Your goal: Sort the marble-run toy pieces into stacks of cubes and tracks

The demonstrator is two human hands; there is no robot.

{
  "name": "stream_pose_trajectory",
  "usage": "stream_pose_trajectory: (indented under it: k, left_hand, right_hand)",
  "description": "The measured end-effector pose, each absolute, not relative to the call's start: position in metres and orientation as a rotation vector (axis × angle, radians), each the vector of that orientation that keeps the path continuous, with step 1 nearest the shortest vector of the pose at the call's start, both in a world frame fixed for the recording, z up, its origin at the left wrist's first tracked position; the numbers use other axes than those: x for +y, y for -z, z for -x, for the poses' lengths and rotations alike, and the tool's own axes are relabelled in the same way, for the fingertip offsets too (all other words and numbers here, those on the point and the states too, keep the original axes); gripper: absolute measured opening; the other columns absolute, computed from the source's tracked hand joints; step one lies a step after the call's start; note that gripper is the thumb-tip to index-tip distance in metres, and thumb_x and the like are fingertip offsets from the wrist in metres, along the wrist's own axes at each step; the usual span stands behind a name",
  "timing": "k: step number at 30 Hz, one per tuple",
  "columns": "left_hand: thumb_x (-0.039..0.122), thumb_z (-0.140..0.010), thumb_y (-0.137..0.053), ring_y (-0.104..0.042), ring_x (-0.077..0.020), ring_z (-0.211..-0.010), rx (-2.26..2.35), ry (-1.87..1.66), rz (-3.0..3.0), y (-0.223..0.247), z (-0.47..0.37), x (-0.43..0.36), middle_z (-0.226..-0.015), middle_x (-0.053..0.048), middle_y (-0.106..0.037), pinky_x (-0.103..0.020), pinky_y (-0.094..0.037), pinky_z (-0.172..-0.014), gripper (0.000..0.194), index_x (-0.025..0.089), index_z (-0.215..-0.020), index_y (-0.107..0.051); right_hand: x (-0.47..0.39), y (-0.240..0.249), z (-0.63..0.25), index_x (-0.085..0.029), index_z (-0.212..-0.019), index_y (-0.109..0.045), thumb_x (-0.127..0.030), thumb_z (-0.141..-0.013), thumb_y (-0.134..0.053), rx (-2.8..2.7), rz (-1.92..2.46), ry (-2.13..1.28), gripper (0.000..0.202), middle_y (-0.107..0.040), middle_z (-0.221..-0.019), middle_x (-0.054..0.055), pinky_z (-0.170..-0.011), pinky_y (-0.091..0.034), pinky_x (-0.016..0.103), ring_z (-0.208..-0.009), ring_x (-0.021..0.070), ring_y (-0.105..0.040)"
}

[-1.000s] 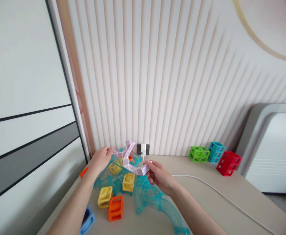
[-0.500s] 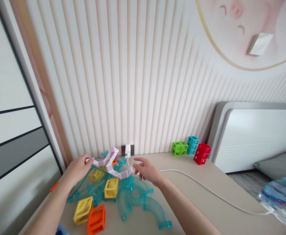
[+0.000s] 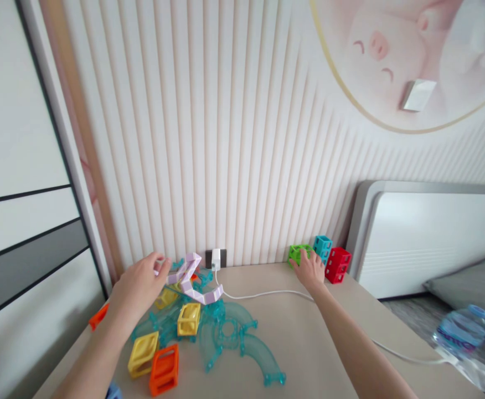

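Observation:
A light purple and white twisty snake puzzle (image 3: 190,282) rests bent on the pile of toy pieces at the left. My left hand (image 3: 145,280) is at the puzzle's left end, its fingers loosely bent and partly hiding that end; I see no firm grip. To the right, my right hand (image 3: 310,270) reaches over a green open-frame block (image 3: 295,252) by the wall, fingers apart and covering part of it. Beside this block stand a blue block (image 3: 322,246) and a red block (image 3: 339,265). Whether the fingertips touch the green block is hard to tell.
Translucent teal track pieces (image 3: 263,354) spread over the table (image 3: 300,354), with yellow blocks (image 3: 143,354) and an orange block (image 3: 164,369) close by. A white cable (image 3: 263,293) runs right from a plugged-in charger (image 3: 216,259). A bottle (image 3: 460,330) is at the right.
My right hand has moved right, from beside the snake puzzle to the green block. My left hand has shifted slightly right and over the puzzle's end. The view has turned a little.

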State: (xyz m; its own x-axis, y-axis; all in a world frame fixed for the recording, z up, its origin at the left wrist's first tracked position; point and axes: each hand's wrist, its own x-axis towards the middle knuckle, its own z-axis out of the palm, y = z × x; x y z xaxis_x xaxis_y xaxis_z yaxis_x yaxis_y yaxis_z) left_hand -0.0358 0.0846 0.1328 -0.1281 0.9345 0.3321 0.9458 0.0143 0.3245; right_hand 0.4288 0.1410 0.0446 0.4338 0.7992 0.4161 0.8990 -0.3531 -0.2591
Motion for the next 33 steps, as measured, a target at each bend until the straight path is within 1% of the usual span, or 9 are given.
stream_pose_trajectory:
  k: [4,6,9,14,20,24,26,30,33]
  left_hand:
    - [0.043,-0.097,-0.041,-0.073,-0.0281,-0.081,-2.047,0.825,2.171,-0.142,0.004,0.054,-0.085,-0.006,-0.077,-0.030,-0.043,-0.065,0.031,0.025,-0.095,-0.066]
    - [0.041,-0.099,-0.041,-0.072,-0.0256,-0.076,-1.923,0.880,2.269,-0.136,-0.003,0.039,-0.084,-0.005,-0.076,-0.029,-0.043,-0.063,0.030,0.025,-0.094,-0.066]
    - [0.037,-0.100,-0.044,-0.070,-0.0208,-0.071,-1.721,1.005,2.450,-0.116,-0.006,0.018,-0.088,-0.004,-0.076,-0.026,-0.045,-0.062,0.026,0.025,-0.098,-0.066]
    - [0.027,-0.101,-0.046,-0.072,-0.0176,-0.069,-1.547,1.155,2.557,-0.074,-0.010,-0.006,-0.086,-0.002,-0.077,-0.023,-0.049,-0.059,0.020,0.026,-0.100,-0.066]
    - [0.020,-0.099,-0.044,-0.073,-0.0168,-0.064,-1.417,1.281,2.493,-0.045,-0.023,-0.016,-0.084,-0.003,-0.077,-0.025,-0.055,-0.062,0.023,0.025,-0.108,-0.064]
    - [0.021,-0.097,-0.049,-0.074,-0.0197,-0.082,-1.310,1.411,2.530,-0.035,-0.029,-0.019,-0.096,-0.005,-0.074,-0.028,-0.061,-0.076,0.032,0.028,-0.127,-0.060]
    - [0.024,-0.097,-0.054,-0.074,-0.0212,-0.094,-1.300,1.485,2.533,-0.028,-0.031,-0.021,-0.110,-0.007,-0.072,-0.031,-0.061,-0.084,0.046,0.031,-0.142,-0.049]
    - [0.037,-0.096,-0.061,-0.065,-0.0284,-0.121,-1.292,1.577,2.566,-0.015,-0.031,-0.023,-0.140,-0.015,-0.059,-0.039,-0.058,-0.099,0.071,0.030,-0.158,-0.026]
    - [0.044,-0.095,-0.061,-0.055,-0.0331,-0.135,-1.309,1.619,2.649,-0.012,-0.029,-0.024,-0.145,-0.017,-0.054,-0.044,-0.053,-0.108,0.070,0.027,-0.156,-0.033]
  right_hand:
    - [0.149,-0.038,-0.433,-0.012,-0.125,-0.059,-0.037,-0.092,-0.064,-1.424,2.249,0.348,0.041,-0.044,-0.148,0.027,-0.101,-0.039,0.047,-0.135,0.0400,-0.044]
    - [0.153,-0.038,-0.436,-0.014,-0.120,-0.060,-0.035,-0.091,-0.064,-1.441,2.236,0.325,0.036,-0.050,-0.141,0.025,-0.098,-0.041,0.045,-0.131,0.0381,-0.049]
    - [0.154,-0.037,-0.441,-0.015,-0.114,-0.062,-0.034,-0.088,-0.064,-1.442,2.210,0.272,0.033,-0.057,-0.130,0.021,-0.093,-0.044,0.045,-0.121,0.0376,-0.055]
    - [0.145,-0.030,-0.449,-0.015,-0.103,-0.064,-0.035,-0.085,-0.061,-1.388,2.111,0.173,0.027,-0.056,-0.128,0.023,-0.089,-0.046,0.046,-0.115,0.0387,-0.057]
    - [0.123,-0.032,-0.433,-0.020,-0.084,-0.058,-0.050,-0.083,-0.058,-1.269,1.875,0.093,0.030,-0.059,-0.113,0.023,-0.091,-0.049,0.050,-0.110,0.0392,-0.058]
    - [0.087,-0.029,-0.373,-0.026,-0.076,-0.045,-0.058,-0.088,-0.054,-1.330,1.617,0.081,0.035,-0.056,-0.126,0.020,-0.092,-0.053,0.039,-0.119,0.0313,-0.057]
    - [0.061,-0.022,-0.333,-0.026,-0.075,-0.041,-0.057,-0.091,-0.056,-1.410,1.365,-0.016,0.037,-0.057,-0.127,0.018,-0.094,-0.053,0.042,-0.119,0.0311,-0.059]
    - [0.008,-0.007,-0.270,-0.025,-0.077,-0.045,-0.049,-0.092,-0.065,-1.564,1.001,-0.258,0.034,-0.059,-0.128,0.016,-0.096,-0.053,0.047,-0.119,0.0325,-0.061]
    - [-0.020,0.000,-0.252,-0.025,-0.083,-0.051,-0.038,-0.094,-0.065,-1.682,0.839,-0.374,0.022,-0.057,-0.133,0.014,-0.098,-0.053,0.045,-0.125,0.0326,-0.059]
